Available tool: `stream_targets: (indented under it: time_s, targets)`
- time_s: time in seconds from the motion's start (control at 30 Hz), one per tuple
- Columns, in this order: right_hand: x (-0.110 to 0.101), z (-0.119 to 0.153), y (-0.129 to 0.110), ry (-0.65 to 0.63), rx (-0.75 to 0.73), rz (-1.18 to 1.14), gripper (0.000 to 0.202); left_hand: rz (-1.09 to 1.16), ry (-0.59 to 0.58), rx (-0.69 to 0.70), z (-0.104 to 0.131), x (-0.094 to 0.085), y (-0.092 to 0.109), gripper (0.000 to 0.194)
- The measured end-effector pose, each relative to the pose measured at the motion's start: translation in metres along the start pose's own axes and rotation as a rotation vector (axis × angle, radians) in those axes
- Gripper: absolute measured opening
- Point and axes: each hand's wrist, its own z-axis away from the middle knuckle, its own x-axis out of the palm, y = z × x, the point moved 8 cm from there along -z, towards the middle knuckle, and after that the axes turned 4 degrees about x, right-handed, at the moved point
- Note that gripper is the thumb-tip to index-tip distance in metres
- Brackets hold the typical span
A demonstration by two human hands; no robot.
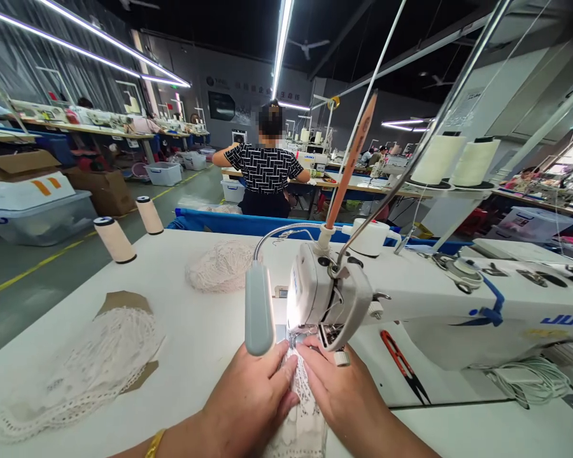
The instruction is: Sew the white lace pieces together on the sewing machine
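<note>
White lace fabric (302, 407) runs under the presser foot of a JUKI sewing machine (310, 286), its lower part hanging toward me. My left hand (253, 397) pinches the lace just left of the needle area, thumb on top and fingers curled beneath. On the other side my right hand (339, 388) presses its fingers together on the lace, with the fingertips close to the presser foot. A grey lamp (260, 308) on a bent metal neck lights the stitching spot. The needle tip itself is too small to make out.
Lace pieces (109, 350) and a lace bundle (219, 266) lie on the left tabletop, near two thread cones (114, 240). Red-handled thread snips (403, 366) rest beside the machine bed. A pencil (352, 162) stands upright on the machine head. Ahead sits a co-worker (267, 168).
</note>
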Motion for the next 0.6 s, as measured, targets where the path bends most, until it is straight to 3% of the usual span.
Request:
stream_targets:
  time_s: [0.6]
  targets:
    - [0.0033,-0.0023,0.0002,-0.004,0.033,0.024,0.034,-0.009,0.011,-0.005,0.0023,0.0051,0.0022,0.027]
